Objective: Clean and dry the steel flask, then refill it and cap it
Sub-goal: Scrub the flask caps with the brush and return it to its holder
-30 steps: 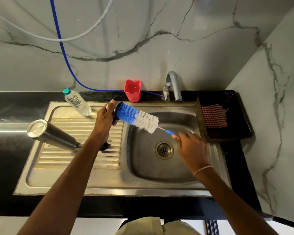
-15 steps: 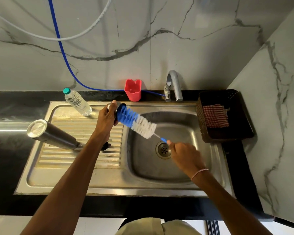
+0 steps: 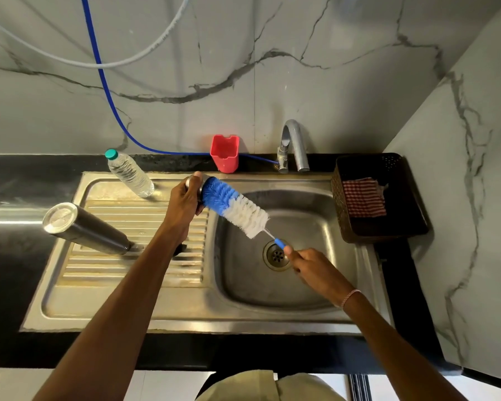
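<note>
Steel flask (image 3: 84,228) stands neck-down on the drainboard, left of the sink (image 3: 185,316) basin. At the basin's left rim our left hand (image 3: 185,202) grips a small steel cup (image 3: 192,180). Over the basin our right hand (image 3: 315,270) pinches the brush (image 3: 237,209) handle, with the blue bristles at the cup's mouth.

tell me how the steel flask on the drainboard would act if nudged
The steel flask stands mouth-down on the ridged drainboard, so it would probably tip easily. Round and smooth, it would likely roll once down.
</note>
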Demonstrator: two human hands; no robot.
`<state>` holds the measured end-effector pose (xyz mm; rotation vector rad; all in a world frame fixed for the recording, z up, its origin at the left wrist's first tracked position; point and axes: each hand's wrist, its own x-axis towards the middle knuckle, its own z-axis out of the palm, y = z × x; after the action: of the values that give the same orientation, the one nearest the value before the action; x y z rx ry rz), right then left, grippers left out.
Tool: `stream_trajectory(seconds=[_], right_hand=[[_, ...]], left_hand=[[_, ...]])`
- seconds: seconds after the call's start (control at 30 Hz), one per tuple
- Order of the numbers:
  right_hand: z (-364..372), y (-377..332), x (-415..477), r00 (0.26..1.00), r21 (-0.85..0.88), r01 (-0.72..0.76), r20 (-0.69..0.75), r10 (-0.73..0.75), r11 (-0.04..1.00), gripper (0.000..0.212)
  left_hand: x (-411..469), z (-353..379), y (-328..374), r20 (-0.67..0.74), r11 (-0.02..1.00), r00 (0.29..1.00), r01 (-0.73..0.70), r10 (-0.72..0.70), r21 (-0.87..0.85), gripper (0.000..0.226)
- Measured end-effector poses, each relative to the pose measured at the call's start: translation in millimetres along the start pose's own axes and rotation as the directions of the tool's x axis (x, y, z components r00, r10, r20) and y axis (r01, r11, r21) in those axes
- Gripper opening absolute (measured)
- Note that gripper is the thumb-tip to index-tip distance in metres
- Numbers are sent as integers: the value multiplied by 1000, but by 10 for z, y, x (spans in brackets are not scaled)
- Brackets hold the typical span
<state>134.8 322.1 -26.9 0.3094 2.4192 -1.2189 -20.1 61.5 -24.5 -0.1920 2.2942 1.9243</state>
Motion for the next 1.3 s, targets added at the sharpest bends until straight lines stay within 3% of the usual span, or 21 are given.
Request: stream_trajectory(seconds=[0.07, 0.17, 0.23, 0.3, 0.37, 0.43, 0.47, 0.53, 0.6, 0.67, 0.73, 0.8, 0.87, 0.93, 1.0, 1.03, 1.07, 1.1, 1.17, 1.23, 1.3], right_hand=[[-26, 79, -17, 975, -275, 69, -183, -123, 959, 49], [-29, 149, -95, 888, -620, -33, -378, -262, 784, 48], [-34, 71, -87, 920, -544, -22, -339, -196, 839, 52], [-80, -19, -61, 996, -67, -78, -41, 75, 995, 56], [-146, -19, -30, 981, 165, -165, 130, 145, 972, 57], [-159, 36, 9, 996, -187, -51, -78, 37, 981, 57], [-142, 95, 26, 974, -416, -38, -217, -59, 908, 54], [-77, 155, -2, 906, -646, -56, -354, -234, 761, 50], [-49, 96, -16, 913, -614, -39, -342, -222, 788, 51], [-37, 48, -8, 996, -330, -39, -91, 9, 943, 58], [-79, 53, -14, 983, -91, -121, 128, 132, 988, 61], [-106, 109, -47, 999, -234, -43, -21, 39, 971, 55], [-78, 245, -122, 964, -556, -2, -222, -146, 831, 48], [-9, 236, -185, 920, -692, -23, -298, -256, 721, 53], [-13, 141, -189, 971, -462, -11, -215, -100, 887, 59], [-27, 90, -173, 997, -129, -59, -54, 52, 990, 59], [-60, 56, -161, 986, 123, -143, 100, 131, 982, 60], [-76, 67, -140, 982, 183, -145, 143, 120, 972, 60], [-88, 87, -127, 996, -203, -25, -91, 7, 979, 59], [-77, 190, -135, 929, -566, -15, -312, -198, 824, 53], [-34, 178, -139, 873, -635, 0, -376, -309, 772, 57]], left_hand=[[-22, -7, -8, -8, 1000, 1000, 0, 0, -11, 63], [-51, 10, -27, -22, 1000, 1000, -8, 7, -27, 64], [-57, 14, -10, -27, 1000, 1000, -9, 8, -29, 63], [-47, -8, 16, -24, 1000, 1000, -5, 5, -8, 61], [-42, -35, 25, -11, 1000, 1000, -1, 1, 18, 60], [-61, -38, 33, -1, 1000, 1000, 4, -4, 27, 61], [-71, -30, 30, -3, 1000, 1000, 7, -7, 23, 62], [-90, -4, 16, -15, 1000, 1000, 19, -19, 13, 63], [-106, 8, 21, -13, 1000, 1000, 21, -21, 12, 60], [-112, 2, 33, 3, 1000, 1000, 18, -18, 14, 52], [-126, 13, 54, 11, 1000, 1000, 20, -20, 15, 44], [-136, 32, 58, 11, 1000, 1000, 16, -16, 16, 42], [-139, 51, 31, 1, 1000, 1000, 13, -13, 14, 42], [-136, 73, 11, -13, 1000, 1000, 21, -21, 3, 43], [-126, 99, 17, -14, 999, 999, 34, -34, -2, 41], [-121, 106, 22, -14, 999, 999, 41, -41, 1, 41], [-114, 106, 27, -16, 999, 999, 44, -44, 0, 42], [-110, 101, 35, -17, 999, 999, 43, -43, -2, 42], [-103, 85, 32, -16, 999, 999, 40, -40, -8, 42], [-108, 91, 23, -14, 999, 999, 33, -33, -16, 44], [-114, 96, 26, -23, 999, 999, 25, -26, -31, 51]])
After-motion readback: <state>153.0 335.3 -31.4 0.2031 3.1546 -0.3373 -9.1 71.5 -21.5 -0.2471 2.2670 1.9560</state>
